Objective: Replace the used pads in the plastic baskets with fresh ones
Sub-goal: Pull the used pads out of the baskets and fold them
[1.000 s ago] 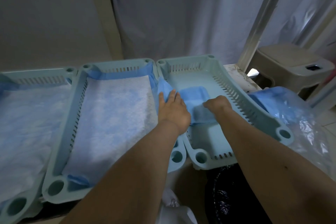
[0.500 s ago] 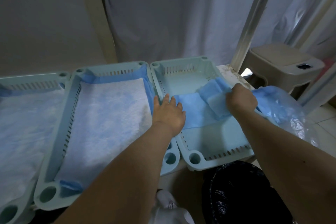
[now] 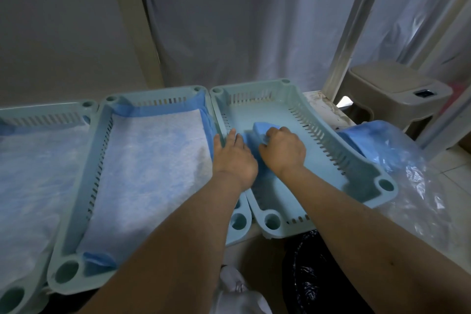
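We see a folded blue pad (image 3: 260,128) at frame centre, inside the right basket (image 3: 331,150); most of it is hidden under the two hands, so its full shape is unclear. Right hand (image 3: 283,150) is curled, knuckles up, closed on the pad's edge; fingertips not visible. Left hand (image 3: 234,158) lies flat, fingers spread, pressing the pad's left part by the basket wall, gripping nothing. The basket is pale teal plastic w/ slotted sides and round corner holes, floor mostly bare and smooth. Mid basket (image 3: 99,160), centre-left, holds a white fibrous pad (image 3: 153,160) w/ blue backing at the edges. Left basket (image 3: 46,115) is cut off by the frame. At right, a crinkly clear bag (image 3: 413,186) holds blue pads, partly hidden behind the basket.
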`<control>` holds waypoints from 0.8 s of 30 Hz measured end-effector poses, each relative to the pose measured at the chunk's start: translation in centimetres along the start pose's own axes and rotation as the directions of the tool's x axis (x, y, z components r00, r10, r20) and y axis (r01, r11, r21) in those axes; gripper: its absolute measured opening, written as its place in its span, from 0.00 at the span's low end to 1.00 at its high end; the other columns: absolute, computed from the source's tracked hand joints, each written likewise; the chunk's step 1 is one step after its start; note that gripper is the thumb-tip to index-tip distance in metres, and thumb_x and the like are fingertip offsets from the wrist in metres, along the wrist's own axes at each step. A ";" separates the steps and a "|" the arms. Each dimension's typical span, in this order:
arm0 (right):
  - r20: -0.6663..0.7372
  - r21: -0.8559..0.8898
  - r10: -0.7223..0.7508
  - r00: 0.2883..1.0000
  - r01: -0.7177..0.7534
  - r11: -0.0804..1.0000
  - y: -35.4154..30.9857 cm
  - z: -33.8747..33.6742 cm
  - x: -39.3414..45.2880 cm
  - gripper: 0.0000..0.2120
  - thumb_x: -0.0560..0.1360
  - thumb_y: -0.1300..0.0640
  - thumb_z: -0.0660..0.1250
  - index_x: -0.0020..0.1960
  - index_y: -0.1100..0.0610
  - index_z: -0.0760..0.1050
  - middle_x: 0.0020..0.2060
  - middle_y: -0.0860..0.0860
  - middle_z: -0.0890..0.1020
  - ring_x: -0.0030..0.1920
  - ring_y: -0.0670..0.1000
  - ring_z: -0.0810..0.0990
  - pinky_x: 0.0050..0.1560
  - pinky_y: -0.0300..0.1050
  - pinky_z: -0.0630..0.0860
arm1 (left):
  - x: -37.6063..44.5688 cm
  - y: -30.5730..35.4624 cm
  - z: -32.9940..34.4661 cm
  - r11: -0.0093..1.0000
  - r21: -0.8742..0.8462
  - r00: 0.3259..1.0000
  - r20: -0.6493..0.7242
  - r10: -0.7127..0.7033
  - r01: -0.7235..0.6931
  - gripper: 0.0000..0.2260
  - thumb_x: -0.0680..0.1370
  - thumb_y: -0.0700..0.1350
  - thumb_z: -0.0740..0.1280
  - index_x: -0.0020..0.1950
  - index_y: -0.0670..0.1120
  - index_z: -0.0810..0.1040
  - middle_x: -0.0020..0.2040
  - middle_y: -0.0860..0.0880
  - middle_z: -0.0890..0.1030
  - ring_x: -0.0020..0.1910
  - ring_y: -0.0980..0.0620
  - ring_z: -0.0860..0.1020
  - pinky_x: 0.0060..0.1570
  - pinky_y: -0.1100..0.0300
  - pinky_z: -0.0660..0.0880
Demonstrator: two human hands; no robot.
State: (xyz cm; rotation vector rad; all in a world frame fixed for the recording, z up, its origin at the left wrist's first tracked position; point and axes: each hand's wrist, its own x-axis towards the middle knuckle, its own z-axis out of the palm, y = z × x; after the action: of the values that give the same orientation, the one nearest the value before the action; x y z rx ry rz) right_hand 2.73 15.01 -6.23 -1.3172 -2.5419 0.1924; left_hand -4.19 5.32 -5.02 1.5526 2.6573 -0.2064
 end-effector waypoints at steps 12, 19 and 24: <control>-0.050 0.142 -0.057 0.997 0.064 0.988 1.5 1.3 0.3 0.13 0.79 0.60 0.55 0.56 0.57 0.78 0.51 0.55 0.81 0.53 0.58 0.75 0.47 0.49 0.73 | 0.0 -0.1 0.1 0.997 -0.070 1.000 0.011 -0.028 0.028 0.24 0.81 0.47 0.49 0.77 0.43 0.54 0.79 0.47 0.49 0.77 0.48 0.41 0.73 0.40 0.42; 0.416 -0.145 -0.131 0.900 0.208 0.967 0.4 3.2 0.8 0.28 0.82 0.42 0.44 0.78 0.47 0.38 0.77 0.47 0.40 0.76 0.53 0.37 0.72 0.66 0.42 | -0.2 0.1 -0.4 0.997 -0.072 1.000 0.006 -0.027 0.027 0.23 0.82 0.48 0.50 0.77 0.45 0.56 0.79 0.47 0.50 0.77 0.48 0.42 0.74 0.41 0.42; 0.461 -0.239 -0.131 0.878 0.265 0.934 0.0 4.0 0.3 0.39 0.78 0.41 0.54 0.77 0.49 0.31 0.76 0.49 0.35 0.76 0.56 0.34 0.70 0.69 0.41 | 0.2 0.1 0.1 0.997 -0.071 1.000 0.016 -0.024 0.025 0.23 0.82 0.48 0.51 0.77 0.45 0.56 0.79 0.47 0.50 0.77 0.47 0.41 0.74 0.42 0.43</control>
State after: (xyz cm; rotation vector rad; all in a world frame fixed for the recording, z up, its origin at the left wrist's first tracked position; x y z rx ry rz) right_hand 1.38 15.23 -9.98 -1.2001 -3.1790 0.0721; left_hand -4.14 5.52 -5.10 1.4919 2.6428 -0.1224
